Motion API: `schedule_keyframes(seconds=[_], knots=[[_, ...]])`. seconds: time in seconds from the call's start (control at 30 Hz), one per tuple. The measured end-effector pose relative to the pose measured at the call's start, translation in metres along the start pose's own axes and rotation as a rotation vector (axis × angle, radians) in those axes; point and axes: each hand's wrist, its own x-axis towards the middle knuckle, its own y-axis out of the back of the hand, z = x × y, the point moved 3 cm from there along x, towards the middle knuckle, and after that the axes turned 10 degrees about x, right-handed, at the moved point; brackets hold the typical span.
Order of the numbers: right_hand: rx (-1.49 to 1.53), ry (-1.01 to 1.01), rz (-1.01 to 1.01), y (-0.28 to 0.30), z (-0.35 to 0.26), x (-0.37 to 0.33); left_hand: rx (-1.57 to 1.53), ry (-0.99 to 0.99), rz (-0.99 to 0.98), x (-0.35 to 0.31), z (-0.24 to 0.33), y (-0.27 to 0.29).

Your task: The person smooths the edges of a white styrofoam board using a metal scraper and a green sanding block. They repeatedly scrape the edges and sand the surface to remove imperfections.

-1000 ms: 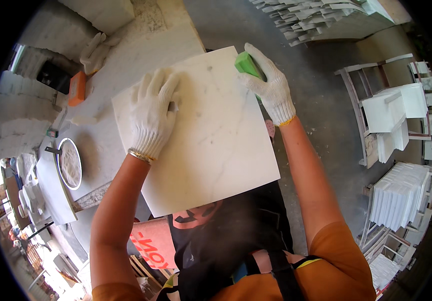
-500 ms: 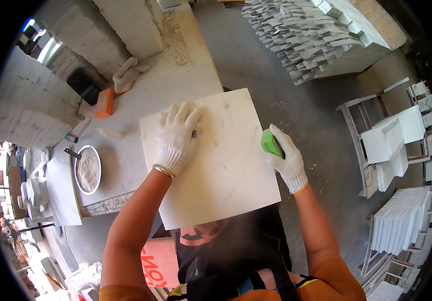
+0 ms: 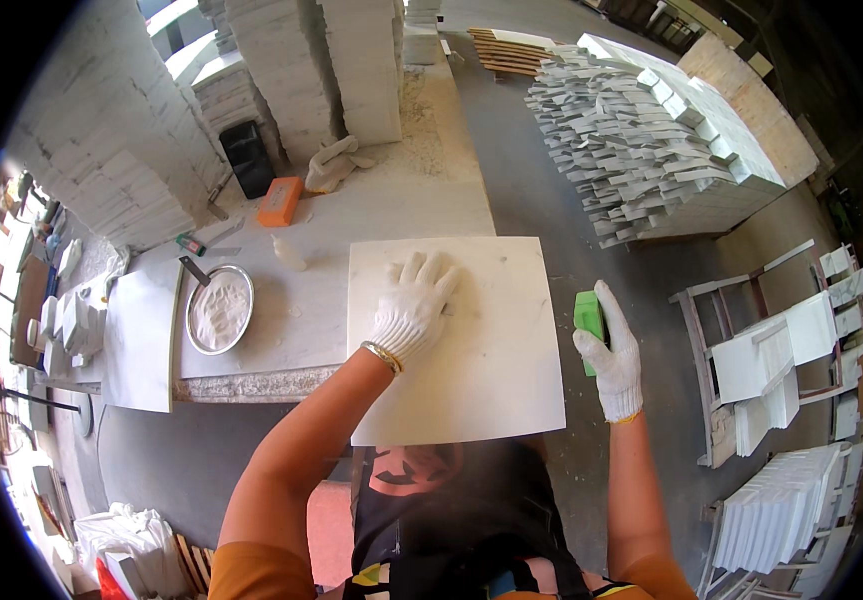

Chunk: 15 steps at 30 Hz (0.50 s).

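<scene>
A square white marble tile (image 3: 491,370) lies flat, partly on the stone workbench (image 3: 351,230) and overhanging its near edge. My left hand (image 3: 409,310), in a white knit glove, presses palm down on the tile's upper left part with fingers spread. My right hand (image 3: 611,355), also gloved, grips a green sanding block (image 3: 587,318) just off the tile's right edge, at about mid height.
On the bench stand a round metal pan of white powder (image 3: 218,310), an orange block (image 3: 279,201), a crumpled cloth (image 3: 336,165) and tall tile stacks (image 3: 311,70). A white slab (image 3: 139,335) lies at left. Stacked tile piles (image 3: 651,140) and racks of tiles (image 3: 791,370) fill the right side.
My right hand with the green block has slid down the tile's right edge, from the top corner to mid height. My left hand stays pressed on the tile.
</scene>
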Motion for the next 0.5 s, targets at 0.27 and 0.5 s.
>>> schedule_keyframes(seconds=[0.27,0.5], knots=[[0.327,-0.149,-0.191,-0.114,0.002,0.122,-0.168,0.056,-0.068,-0.112,0.026,0.068],[0.31,-0.279,-0.137,-0.173,0.032,0.21,-0.288,0.289,-0.089,-0.165,0.023,0.103]])
